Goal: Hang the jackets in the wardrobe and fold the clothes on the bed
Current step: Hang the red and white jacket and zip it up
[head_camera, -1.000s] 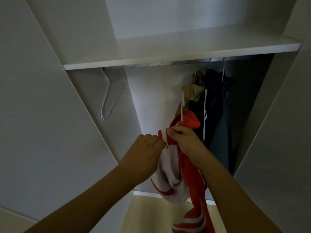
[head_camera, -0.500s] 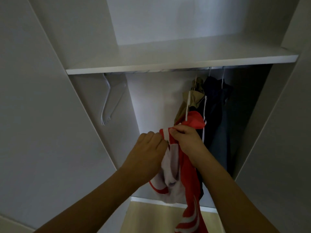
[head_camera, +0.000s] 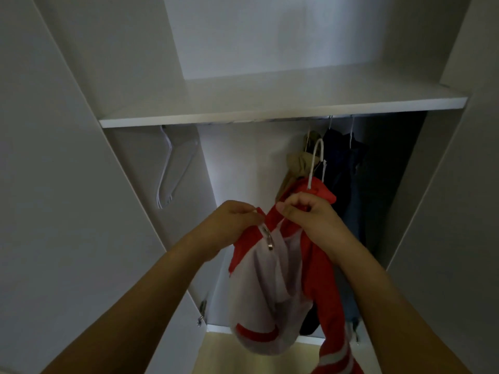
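The open wardrobe (head_camera: 270, 103) fills the view, its white shelf spanning the upper part with the hanging rail (head_camera: 297, 119) tucked just under the shelf's front edge. Towards the rail's right end hang a dark navy jacket (head_camera: 340, 168) and, to its left, a tan jacket (head_camera: 298, 163); at the rail's left end a bunch of empty white hangers (head_camera: 167, 171) dangles against the side wall. Below the rail, in the middle of the opening, the red and white jacket (head_camera: 272, 279) is held up in the air, draped loosely with its white lining showing and a metal zip pull (head_camera: 269, 240) near the collar. The right hand (head_camera: 310, 214) is closed on the jacket's collar at the base of a white hanger hook (head_camera: 316, 157), which rises clear of the rail. The left hand (head_camera: 233, 225) pinches the collar's other side, fingers curled on the fabric. The step in hand looks like settling this jacket on its hanger. Next, I judge, the hook must be lifted to the rail and caught over it in the free stretch left of the tan jacket, then both hands let go.
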### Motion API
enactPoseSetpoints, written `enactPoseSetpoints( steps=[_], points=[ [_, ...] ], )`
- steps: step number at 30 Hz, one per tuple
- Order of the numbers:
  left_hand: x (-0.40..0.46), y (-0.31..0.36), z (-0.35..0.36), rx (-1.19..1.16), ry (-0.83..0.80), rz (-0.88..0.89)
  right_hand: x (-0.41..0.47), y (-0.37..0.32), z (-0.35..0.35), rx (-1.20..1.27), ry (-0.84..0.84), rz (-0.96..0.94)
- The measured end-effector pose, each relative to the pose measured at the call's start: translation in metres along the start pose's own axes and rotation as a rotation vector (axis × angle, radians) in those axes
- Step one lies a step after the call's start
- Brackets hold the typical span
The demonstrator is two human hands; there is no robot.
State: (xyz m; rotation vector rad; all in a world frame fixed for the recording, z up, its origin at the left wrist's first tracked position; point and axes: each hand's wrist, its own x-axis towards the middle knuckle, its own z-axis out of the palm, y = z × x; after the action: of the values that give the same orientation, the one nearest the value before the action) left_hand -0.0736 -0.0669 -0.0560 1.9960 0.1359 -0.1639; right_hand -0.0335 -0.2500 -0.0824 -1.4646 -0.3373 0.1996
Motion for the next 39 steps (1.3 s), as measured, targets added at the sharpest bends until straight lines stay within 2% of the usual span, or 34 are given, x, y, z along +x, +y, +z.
enactPoseSetpoints(
  steps=[2,3,7,11,15,17,21,22,24,27,31,36,39],
  points=[
    [0.000,-0.005,0.003,-0.081,0.199,-0.009,-0.006,0.005,-0.003,-0.020,-0.022,0.041],
    [-0.002,-0.007,0.005,-0.135,0.241,-0.003,-0.009,0.007,-0.003,-0.062,-0.052,0.053],
    [-0.008,-0.006,0.017,-0.139,0.218,0.082,-0.014,0.015,0.005,-0.207,-0.152,0.017],
    [-0.010,-0.006,0.020,-0.137,0.224,0.087,-0.012,0.022,0.002,-0.261,-0.016,-0.035],
    [-0.013,-0.009,0.021,-0.100,0.222,0.119,-0.012,0.029,0.001,-0.368,-0.037,-0.054],
    [-0.012,-0.012,0.025,-0.034,0.269,0.131,-0.015,0.030,0.002,-0.505,-0.027,-0.088],
    [-0.009,-0.020,0.036,0.168,0.407,0.105,-0.021,0.028,0.004,-0.928,0.023,-0.208],
    [-0.008,-0.022,0.039,0.181,0.421,0.101,-0.021,0.027,0.005,-0.964,0.023,-0.232],
    [-0.006,-0.022,0.042,0.162,0.445,0.101,-0.019,0.024,0.007,-0.842,-0.011,-0.177],
    [-0.008,-0.017,0.048,0.066,0.481,0.112,-0.012,0.018,0.006,-0.489,-0.121,0.035],
    [-0.012,-0.017,0.056,0.067,0.544,0.132,-0.009,0.016,0.000,-0.448,-0.150,0.109],
    [-0.020,-0.014,0.061,0.078,0.573,0.135,-0.010,0.013,-0.005,-0.484,-0.145,0.067],
    [-0.019,-0.004,0.050,-0.048,0.495,0.054,-0.010,0.010,-0.001,-0.320,-0.191,0.087]
  ],
)
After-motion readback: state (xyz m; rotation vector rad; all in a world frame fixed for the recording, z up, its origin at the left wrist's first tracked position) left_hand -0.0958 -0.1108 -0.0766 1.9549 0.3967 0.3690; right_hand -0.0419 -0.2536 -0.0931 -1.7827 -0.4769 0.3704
